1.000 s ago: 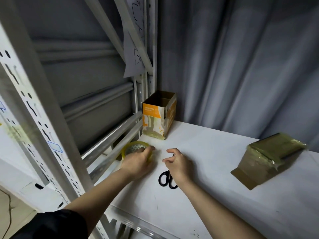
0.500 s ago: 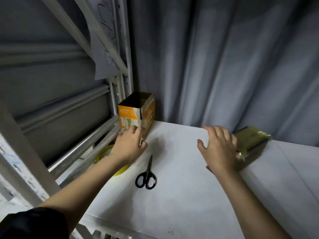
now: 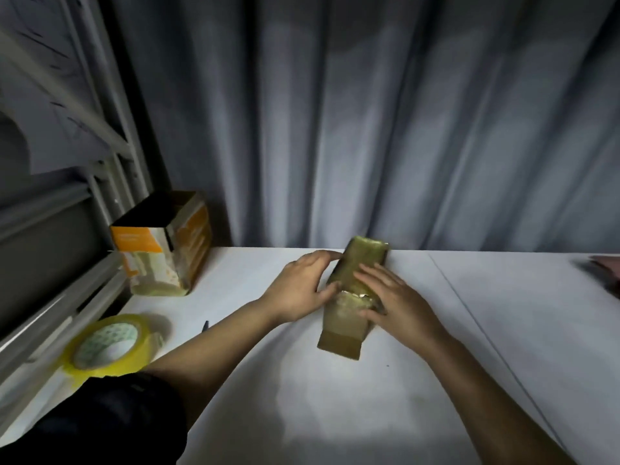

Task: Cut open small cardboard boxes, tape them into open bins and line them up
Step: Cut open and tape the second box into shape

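Holding taped brown box on white tabletop: left hand grip curled on its side, right hand grip spread flat on top.

We look from a single head-worn, wide-angle view, facing forward and down onto the white desk, whose far edge meets the grey curtain across the upper frame. We sit close: both forearms enter from the near edge, the metal shelving stands along the desk's left edge, and straight lines bow toward the frame's margins.
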